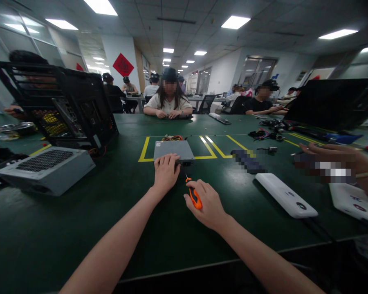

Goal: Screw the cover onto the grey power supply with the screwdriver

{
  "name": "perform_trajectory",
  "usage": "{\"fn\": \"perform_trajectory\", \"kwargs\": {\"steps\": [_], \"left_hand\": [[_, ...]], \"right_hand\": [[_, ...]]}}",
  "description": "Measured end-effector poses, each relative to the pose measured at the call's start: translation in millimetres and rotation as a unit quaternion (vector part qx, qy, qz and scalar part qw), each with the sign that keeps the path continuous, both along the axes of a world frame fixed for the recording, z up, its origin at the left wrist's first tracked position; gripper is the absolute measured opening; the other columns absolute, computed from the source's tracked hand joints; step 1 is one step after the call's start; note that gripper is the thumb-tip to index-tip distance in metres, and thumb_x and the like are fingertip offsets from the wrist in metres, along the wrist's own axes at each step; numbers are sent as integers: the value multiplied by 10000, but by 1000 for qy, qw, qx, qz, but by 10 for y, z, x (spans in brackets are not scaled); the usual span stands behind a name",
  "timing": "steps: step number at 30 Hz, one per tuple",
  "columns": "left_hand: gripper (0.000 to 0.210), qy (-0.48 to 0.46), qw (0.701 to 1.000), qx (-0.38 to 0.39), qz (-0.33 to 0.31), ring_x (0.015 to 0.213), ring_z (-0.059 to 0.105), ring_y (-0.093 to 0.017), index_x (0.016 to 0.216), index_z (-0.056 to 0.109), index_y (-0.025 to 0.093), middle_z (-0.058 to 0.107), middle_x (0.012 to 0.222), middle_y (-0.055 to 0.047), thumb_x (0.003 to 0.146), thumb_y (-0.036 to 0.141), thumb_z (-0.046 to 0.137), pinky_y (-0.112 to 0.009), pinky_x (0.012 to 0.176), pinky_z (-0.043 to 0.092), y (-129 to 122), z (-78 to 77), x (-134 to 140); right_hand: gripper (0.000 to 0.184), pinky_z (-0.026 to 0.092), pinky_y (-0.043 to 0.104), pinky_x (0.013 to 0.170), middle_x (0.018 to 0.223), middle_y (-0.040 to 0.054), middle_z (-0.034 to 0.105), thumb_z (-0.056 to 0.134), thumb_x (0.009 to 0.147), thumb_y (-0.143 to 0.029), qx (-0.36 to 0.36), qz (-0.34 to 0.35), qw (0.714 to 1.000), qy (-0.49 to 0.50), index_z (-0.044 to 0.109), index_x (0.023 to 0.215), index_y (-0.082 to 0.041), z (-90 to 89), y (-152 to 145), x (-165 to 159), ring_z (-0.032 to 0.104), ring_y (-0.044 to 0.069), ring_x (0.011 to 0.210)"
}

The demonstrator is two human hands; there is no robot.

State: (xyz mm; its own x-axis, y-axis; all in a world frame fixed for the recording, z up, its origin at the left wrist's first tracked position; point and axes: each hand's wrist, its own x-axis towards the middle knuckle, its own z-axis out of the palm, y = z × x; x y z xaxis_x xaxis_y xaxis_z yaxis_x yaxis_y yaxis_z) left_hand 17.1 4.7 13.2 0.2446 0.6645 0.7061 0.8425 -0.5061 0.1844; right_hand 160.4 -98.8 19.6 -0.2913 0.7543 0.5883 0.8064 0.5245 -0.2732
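The left hand [166, 171] lies on a grey metal box [185, 149], fingers together over the top and thumb down at the near side; I cannot tell whether it grips or only presses; the right hand [207, 200] is closed around an orange-and-black screwdriver [195, 197], its tip pointing forward, near the lower front of the box.

The box sits on the green bench [125, 228] straight ahead, across the front line of a yellow tape outline [145, 148]; a dark socket shows at the right of its near face, and a bundle of coloured wires [173, 138] lies just behind it.

To the left rests a larger grey box [46, 168] with mesh on top, and behind it stands an open black computer case [76, 106]; to the right lie a blurred-out dark object [248, 161], a white power bank [285, 195] and, farther back, a tangle of cables [265, 134]; another person's hand [364, 160] reaches in above a second white power bank [354, 200]; across the bench sits a person in a light top [168, 102], forearms on its far edge.
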Motion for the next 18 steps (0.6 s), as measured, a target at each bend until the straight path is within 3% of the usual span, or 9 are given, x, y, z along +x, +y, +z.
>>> {"fn": "perform_trajectory", "kwargs": {"steps": [5,15,18], "left_hand": [[247,7,1000,-6,7,1065,466,-223,1070,498,234,547,1145,-56,826,224,455,-392,891,290,-74,53,-20],[257,15,999,-18,22,1057,466,-227,1073,511,243,545,1123,-62,823,223,456,-393,887,301,-244,78,-149],[256,3,1000,-18,20,1065,461,-223,1069,516,243,538,1146,-63,819,220,462,-392,900,298,-254,60,-163]], "right_hand": [[207,400,315,672,845,66,558,458,814,-285,26,8,1000,-10,473,975,-156,-31,-23,8,494,175,706],[170,364,304,661,824,74,519,471,767,-181,48,14,995,-90,585,892,-163,58,-183,-62,462,171,719],[166,354,307,663,804,72,534,476,789,-239,77,18,992,-95,600,879,-173,27,-173,-85,476,175,715]]}}
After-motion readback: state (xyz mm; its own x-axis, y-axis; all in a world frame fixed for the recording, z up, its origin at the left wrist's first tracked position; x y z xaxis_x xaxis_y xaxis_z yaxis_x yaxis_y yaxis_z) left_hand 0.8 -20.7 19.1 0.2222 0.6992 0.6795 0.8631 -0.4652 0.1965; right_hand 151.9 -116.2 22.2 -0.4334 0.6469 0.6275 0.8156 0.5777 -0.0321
